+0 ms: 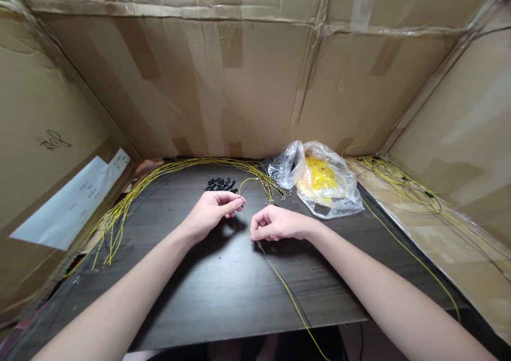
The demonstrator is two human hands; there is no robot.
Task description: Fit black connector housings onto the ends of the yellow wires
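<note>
Both the left hand [211, 214] and right hand [277, 223] are held just apart, a thin yellow wire [279, 281] pinched by each over the dark counter [199, 297]; loose yellow bits [319, 172] are stuffed in a clear plastic bag [343, 201], far right.

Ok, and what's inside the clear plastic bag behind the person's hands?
The clear plastic bag holds a mass of small yellow pieces, with something pale around them. Crumpled, glare-streaked plastic covers the rest, so single pieces and anything lower down can't be made out.
</note>
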